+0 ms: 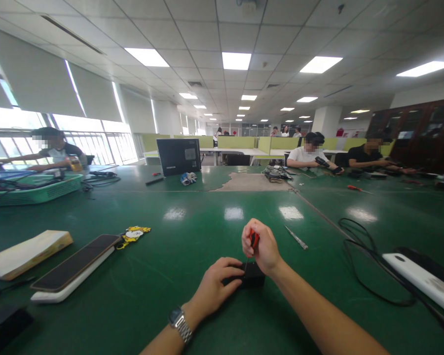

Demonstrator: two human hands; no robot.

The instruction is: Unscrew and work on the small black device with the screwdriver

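A small black box (254,277) lies on the green table (192,231) in front of me. My left hand (222,280), with a metal-band watch (180,324) on its wrist, grips the box's left end between thumb and fingers. Above the box, my right hand (262,244) is wrapped round the red and black handle of a screwdriver (254,240). The screwdriver points down, its shaft reaching the top of the box; the exact tip contact is too small to tell. A thin clear-handled screwdriver (296,237) lies to the right.
At left are a phone (77,259) on a white object, a pale box (29,251) and a green basket (40,190). Black cables (370,291) and a white power strip (422,283) lie right. A monitor (179,157) stands beyond; people sit across the table.
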